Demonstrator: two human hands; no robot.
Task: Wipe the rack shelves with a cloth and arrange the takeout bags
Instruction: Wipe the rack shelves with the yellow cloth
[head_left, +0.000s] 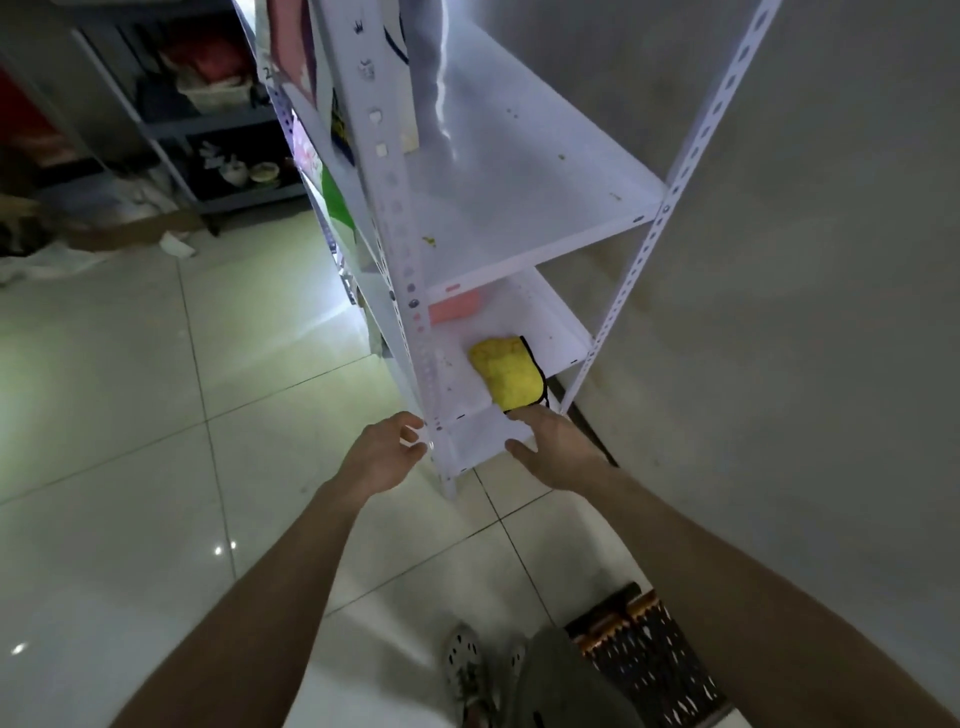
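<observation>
Lying flat on the lower shelf (550, 322), the cloth (509, 376) sits directly ahead of the right hand (558, 449), which is the nearer of the two. That hand's fingers (524, 414) are straight and released, with their tips at the cloth's near edge; contact is not confirmed. The cloth is yellow with dark binding, and its long axis runs away from the person, slightly leftward.

The left hand (384, 457) is at the rack's front upright (418, 312) with its fingers curled beside the post. Whether they grasp it cannot be told.

Judgement: the coming move is a short forward reach, then closing over the cloth.

- **Same shelf:** a pink item (454, 310) lies beyond the cloth.
- **Shelf above (519, 171):** scattered specks.
- **Neighbouring bay, left:** several takeout bags (337, 208).
- **Floor (156, 415), lower right:** a dark perforated basket (654, 660), contents not discernible.
</observation>
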